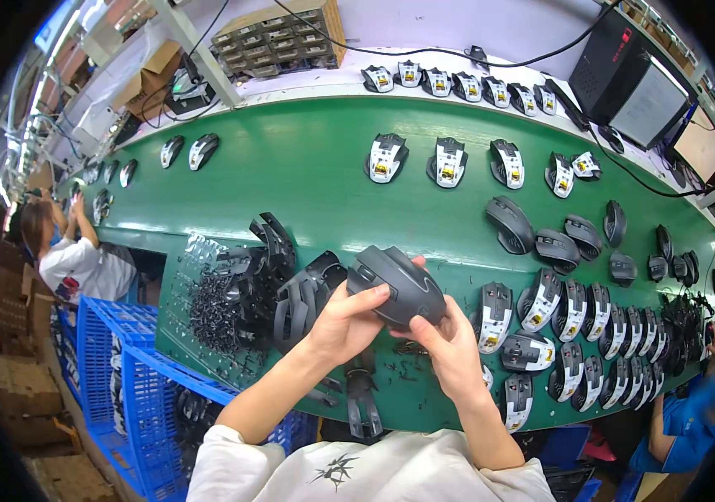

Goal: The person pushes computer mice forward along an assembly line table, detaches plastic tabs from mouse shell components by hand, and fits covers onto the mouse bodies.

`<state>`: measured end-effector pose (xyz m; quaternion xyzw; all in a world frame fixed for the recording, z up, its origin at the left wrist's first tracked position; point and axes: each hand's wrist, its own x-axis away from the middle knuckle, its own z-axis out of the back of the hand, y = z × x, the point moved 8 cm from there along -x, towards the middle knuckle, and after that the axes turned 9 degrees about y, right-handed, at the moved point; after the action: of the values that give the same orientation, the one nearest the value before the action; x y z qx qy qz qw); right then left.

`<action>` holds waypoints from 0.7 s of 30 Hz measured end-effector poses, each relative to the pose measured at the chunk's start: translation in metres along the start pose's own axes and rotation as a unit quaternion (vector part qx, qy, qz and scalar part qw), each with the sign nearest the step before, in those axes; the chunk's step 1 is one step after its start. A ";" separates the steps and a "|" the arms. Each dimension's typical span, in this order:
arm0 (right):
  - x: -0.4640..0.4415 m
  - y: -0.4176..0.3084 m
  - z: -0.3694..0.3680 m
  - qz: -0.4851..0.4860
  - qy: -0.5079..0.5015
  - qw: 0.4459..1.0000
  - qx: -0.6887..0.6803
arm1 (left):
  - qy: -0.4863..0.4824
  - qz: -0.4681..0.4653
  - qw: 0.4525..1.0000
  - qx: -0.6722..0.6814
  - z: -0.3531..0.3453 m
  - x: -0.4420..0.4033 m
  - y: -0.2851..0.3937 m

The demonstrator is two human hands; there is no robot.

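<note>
Between our left hand [342, 322] and right hand [451, 347], our grip holds a black mouse [403, 289] from both sides, above the green worktop [290, 184]. Its long axis slants from far left to near right, the rounded end nearer our right hand.

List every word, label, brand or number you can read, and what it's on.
No text is legible.
Red marking on the computer tower: too small to read.
Faint mark on the held black mouse: too small.
Yellow patches on the white-and-black mice: no readable print.
</note>
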<state>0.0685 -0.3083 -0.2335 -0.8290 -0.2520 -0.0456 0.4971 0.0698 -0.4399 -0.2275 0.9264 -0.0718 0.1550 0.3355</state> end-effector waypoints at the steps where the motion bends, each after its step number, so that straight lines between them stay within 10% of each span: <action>1: -0.001 0.000 0.002 0.002 0.001 1.000 -0.003 | -0.001 -0.004 1.000 -0.007 0.000 0.000 0.002; 16: -0.023 0.021 0.002 0.020 -0.007 1.000 -0.018 | 0.027 -0.024 0.989 -0.141 0.024 -0.011 0.010; 21: 0.000 -0.038 -0.008 0.261 0.086 0.888 0.368 | 0.115 0.012 0.993 -0.006 0.029 -0.016 -0.004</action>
<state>0.0524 -0.3001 -0.1987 -0.6152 0.0184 0.1105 0.7804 0.0627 -0.4549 -0.2558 0.8993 -0.0443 0.2642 0.3456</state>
